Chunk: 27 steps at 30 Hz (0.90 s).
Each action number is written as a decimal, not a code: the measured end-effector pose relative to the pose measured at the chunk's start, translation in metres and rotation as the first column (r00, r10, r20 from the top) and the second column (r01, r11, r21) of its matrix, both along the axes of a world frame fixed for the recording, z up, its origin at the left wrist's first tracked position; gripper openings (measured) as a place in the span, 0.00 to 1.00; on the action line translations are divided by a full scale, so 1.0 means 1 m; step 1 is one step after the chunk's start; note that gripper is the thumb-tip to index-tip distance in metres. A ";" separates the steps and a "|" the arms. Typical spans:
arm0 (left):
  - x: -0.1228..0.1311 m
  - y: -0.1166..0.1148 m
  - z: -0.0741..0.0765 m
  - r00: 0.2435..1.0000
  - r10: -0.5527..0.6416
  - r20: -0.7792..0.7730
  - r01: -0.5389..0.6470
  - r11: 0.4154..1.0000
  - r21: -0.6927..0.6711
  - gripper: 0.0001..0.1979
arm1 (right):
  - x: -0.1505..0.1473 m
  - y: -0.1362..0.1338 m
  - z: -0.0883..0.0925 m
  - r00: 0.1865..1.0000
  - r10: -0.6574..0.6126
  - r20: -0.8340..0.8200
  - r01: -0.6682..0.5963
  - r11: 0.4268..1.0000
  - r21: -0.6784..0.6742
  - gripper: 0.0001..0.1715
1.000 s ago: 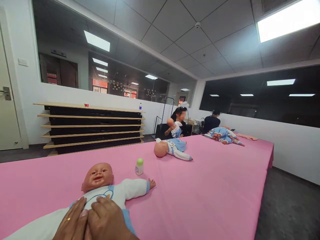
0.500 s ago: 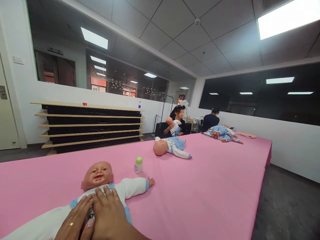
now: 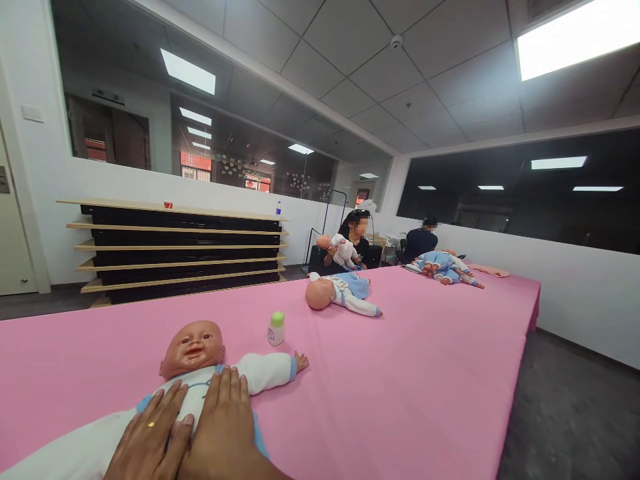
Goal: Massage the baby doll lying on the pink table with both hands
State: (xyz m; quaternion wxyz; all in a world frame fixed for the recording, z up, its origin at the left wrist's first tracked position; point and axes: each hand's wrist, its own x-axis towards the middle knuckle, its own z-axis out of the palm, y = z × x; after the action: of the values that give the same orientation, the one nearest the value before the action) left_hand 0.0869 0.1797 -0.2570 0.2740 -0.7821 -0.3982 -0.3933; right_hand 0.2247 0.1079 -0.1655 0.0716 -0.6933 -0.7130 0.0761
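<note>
Doll [image 3: 200,363] lies on its back at the near edge of a long desk [image 3: 425,373] covered in pink cloth, head away from the person and one white-sleeved arm stretched out to the right. Both of the person's hands rest flat on its chest, side by side and touching. The left hand [image 3: 150,440], with a ring on one finger, lies palm down, fingers spread. The right hand [image 3: 223,427] lies just beside it, fingers pointing toward the doll's chin. Neither grip is closed on anything; both are open, pressing on the white and blue suit.

A small bottle [image 3: 276,329] with a green cap stands upright near the doll's outstretched hand, not touching it. A second doll [image 3: 337,293] lies further along the desk, and a third [image 3: 443,267] at the far end.

To do this pressing well, I judge the palms should stay centred on the chest, below the chin, with even weight so the doll does not slide on the cloth.

Two other people sit beyond the desk; one holds another doll. Shelves [image 3: 180,250] line the far wall.
</note>
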 end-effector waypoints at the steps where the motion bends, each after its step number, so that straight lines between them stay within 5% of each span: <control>1: -0.001 0.001 -0.001 1.000 -0.014 -0.012 0.015 0.998 0.060 0.28 | 0.001 0.001 -0.006 0.999 0.031 -0.042 -0.027 0.996 0.085 0.47; 3: -0.003 0.003 -0.004 0.997 -0.074 -0.018 0.076 0.988 0.135 0.25 | 0.004 0.004 -0.017 0.984 0.164 -0.071 -0.125 0.917 0.380 0.43; 5: -0.005 0.004 -0.010 0.998 -0.048 0.028 0.046 0.997 0.056 0.28 | 0.007 0.006 -0.023 0.946 0.325 0.009 -0.255 0.724 0.640 0.31; 6: -0.005 0.003 -0.013 0.981 0.038 0.191 0.003 0.979 -0.206 0.30 | 0.008 0.006 -0.023 0.920 0.389 0.054 -0.316 0.650 0.691 0.26; 8: -0.004 -0.002 -0.013 0.886 0.073 0.457 0.207 0.821 -0.533 0.30 | 0.010 0.006 -0.020 0.874 0.476 0.095 -0.404 0.606 0.686 0.20; 10: -0.001 -0.009 -0.007 0.830 0.079 0.552 0.292 0.782 -0.551 0.32 | 0.011 0.004 -0.013 0.854 0.512 0.086 -0.443 0.631 0.637 0.21; 14: 0.004 -0.028 0.015 0.944 -0.090 0.319 0.171 0.956 -0.239 0.33 | 0.014 0.002 -0.002 0.828 0.561 0.010 -0.488 0.711 0.507 0.39; 16: 0.006 -0.036 0.026 0.963 -0.168 0.210 0.192 0.976 -0.101 0.32 | 0.016 0.001 0.001 0.830 0.558 -0.001 -0.498 0.742 0.448 0.48; 22: 0.011 -0.047 0.043 0.971 -0.220 0.093 0.222 0.975 -0.022 0.31 | 0.022 0.003 -0.002 0.924 0.374 0.079 -0.380 0.878 0.292 0.51; 27: 0.010 -0.038 0.037 0.987 -0.156 0.034 0.156 0.988 -0.008 0.31 | 0.015 0.007 -0.013 0.972 0.182 0.146 -0.209 0.958 0.197 0.59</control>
State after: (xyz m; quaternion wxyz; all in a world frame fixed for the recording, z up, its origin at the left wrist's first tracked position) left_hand 0.0970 0.1416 -0.2198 0.2316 -0.8055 -0.3425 -0.4245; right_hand 0.2395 0.1151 -0.1790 0.0916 -0.6110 -0.7854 -0.0375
